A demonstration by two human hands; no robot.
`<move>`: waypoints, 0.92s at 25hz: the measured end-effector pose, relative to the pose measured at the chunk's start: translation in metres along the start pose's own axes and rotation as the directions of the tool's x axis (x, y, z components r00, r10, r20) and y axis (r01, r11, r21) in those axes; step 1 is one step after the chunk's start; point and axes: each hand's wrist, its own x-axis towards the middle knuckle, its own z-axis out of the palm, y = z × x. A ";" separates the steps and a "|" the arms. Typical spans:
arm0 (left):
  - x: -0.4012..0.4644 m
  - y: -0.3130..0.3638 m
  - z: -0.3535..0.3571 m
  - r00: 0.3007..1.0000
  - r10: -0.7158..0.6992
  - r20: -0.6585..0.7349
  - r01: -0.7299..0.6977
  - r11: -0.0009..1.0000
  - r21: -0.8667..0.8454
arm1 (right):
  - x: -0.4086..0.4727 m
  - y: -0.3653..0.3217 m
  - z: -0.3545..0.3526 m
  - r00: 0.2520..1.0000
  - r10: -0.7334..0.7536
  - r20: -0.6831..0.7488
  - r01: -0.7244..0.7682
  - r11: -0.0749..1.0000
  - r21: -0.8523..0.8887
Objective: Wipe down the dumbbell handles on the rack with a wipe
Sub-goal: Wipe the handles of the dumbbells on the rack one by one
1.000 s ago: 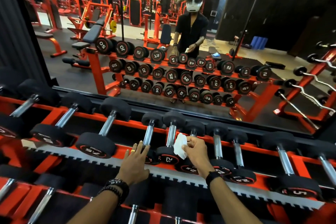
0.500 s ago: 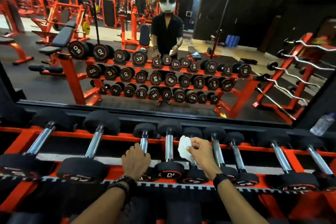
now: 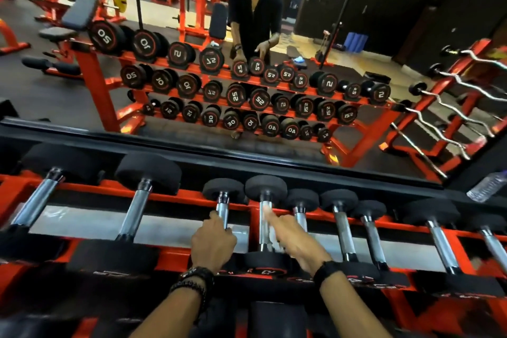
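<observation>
Several black dumbbells with chrome handles lie side by side on the orange rack [image 3: 175, 255]. My left hand [image 3: 212, 244] curls its fingers around the handle of a small dumbbell [image 3: 222, 210]. My right hand [image 3: 297, 241] holds a white wipe [image 3: 273, 239] against the right side of the neighbouring dumbbell's handle [image 3: 264, 223], one finger stretched up along it. The wipe is mostly hidden under that hand and blurred by motion.
A wall mirror [image 3: 247, 77] directly behind the rack reflects a person, the rack and curl bars. A clear water bottle [image 3: 488, 186] lies on the ledge at the far right. Larger dumbbells [image 3: 140, 208] sit to the left, and a lower tier runs below my wrists.
My right hand dropped from holding the wipe up in the air to pressing it on a dumbbell handle. My left hand moved forward onto the neighbouring handle. The view moved closer.
</observation>
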 end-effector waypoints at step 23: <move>0.000 -0.001 0.001 1.000 -0.025 -0.004 0.025 1.000 0.003 | 0.032 0.010 -0.003 0.993 0.060 0.106 -0.088 0.953 0.289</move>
